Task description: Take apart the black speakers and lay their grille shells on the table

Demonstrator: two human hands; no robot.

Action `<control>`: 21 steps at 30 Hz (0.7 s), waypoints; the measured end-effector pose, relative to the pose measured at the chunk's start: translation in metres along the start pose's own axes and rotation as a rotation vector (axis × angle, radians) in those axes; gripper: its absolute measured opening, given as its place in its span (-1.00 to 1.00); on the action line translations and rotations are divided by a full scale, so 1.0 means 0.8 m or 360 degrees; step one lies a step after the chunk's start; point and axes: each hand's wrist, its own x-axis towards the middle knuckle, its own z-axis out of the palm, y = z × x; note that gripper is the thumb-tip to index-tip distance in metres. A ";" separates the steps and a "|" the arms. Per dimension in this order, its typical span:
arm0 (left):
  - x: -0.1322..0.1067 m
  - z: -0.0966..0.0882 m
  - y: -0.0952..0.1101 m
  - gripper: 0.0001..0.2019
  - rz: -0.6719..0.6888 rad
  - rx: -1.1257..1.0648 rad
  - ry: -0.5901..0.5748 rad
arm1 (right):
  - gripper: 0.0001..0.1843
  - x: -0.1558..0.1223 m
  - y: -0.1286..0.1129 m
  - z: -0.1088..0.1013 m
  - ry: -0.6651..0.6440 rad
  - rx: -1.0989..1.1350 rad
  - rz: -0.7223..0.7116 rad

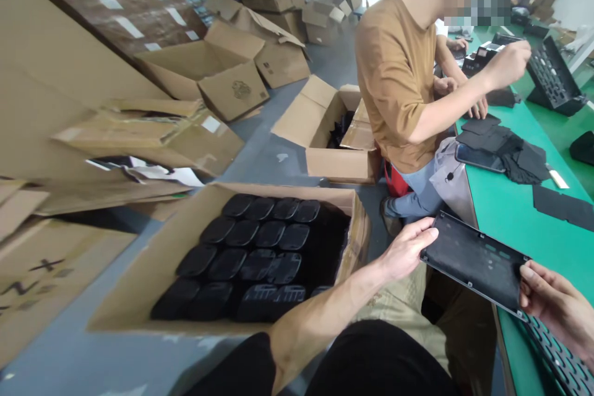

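Black rectangular panel (476,263), held tilted in the air over the near end of a green workbench (524,229), with green visible through small slots in its face. Left hand (408,250) at the panel's left corner: fingers (424,236) pressed closely together, tips against the edge, thumb not distinguishable. Right hand (557,303) at the opposite edge: thumb (528,272) on the upper face, other fingers mostly out of sight behind the panel, edge apparently pinched between them.

Below the right hand, a black perforated panel (561,362) at the bench edge. Left of the left hand, an open cardboard carton (283,193) packed with rows of black moulded covers (241,266), perforated pieces among them towards the right side. Farther along the bench, a smartphone (480,158) lying beside black foam sheets (563,207). Co-worker in a tan T-shirt (394,74) at the bench, one hand (508,65) raised near a propped black perforated panel (552,74). More open cardboard cartons (232,68) on the floor beyond.
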 end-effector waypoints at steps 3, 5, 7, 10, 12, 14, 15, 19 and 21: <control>0.004 0.001 -0.001 -0.50 0.0002 0.0002 -0.0016 | -0.43 -0.003 -0.003 0.001 0.0004 0.0032 -0.0004; 0.007 0.002 -0.002 -0.49 -0.0004 0.0017 -0.0020 | -0.43 -0.004 -0.005 0.001 0.0005 0.0046 0.0003; 0.009 0.003 -0.003 -0.47 -0.0010 0.0030 -0.0014 | -0.42 -0.003 -0.004 -0.001 0.0002 0.0045 0.0018; 0.011 0.003 -0.004 -0.47 -0.0013 0.0030 0.0003 | -0.42 0.002 -0.003 -0.010 -0.0008 0.0025 0.0027; 0.012 0.003 -0.005 -0.48 -0.0017 0.0020 0.0014 | -0.41 0.007 -0.002 -0.016 -0.0071 -0.0012 0.0068; 0.012 0.004 -0.006 -0.50 -0.0028 0.0003 0.0018 | -0.39 0.010 -0.001 -0.021 -0.0092 -0.0053 0.0092; 0.012 0.004 -0.007 -0.51 -0.0029 -0.0011 0.0019 | -0.39 0.010 -0.001 -0.022 -0.0068 -0.0056 0.0080; 0.012 0.004 -0.009 -0.52 -0.0007 -0.0087 0.0006 | -0.43 0.001 -0.002 -0.023 0.0021 -0.0023 0.0031; 0.011 0.003 -0.009 -0.52 -0.0004 -0.0106 -0.0014 | -0.45 -0.005 -0.003 -0.023 0.0035 -0.0046 0.0030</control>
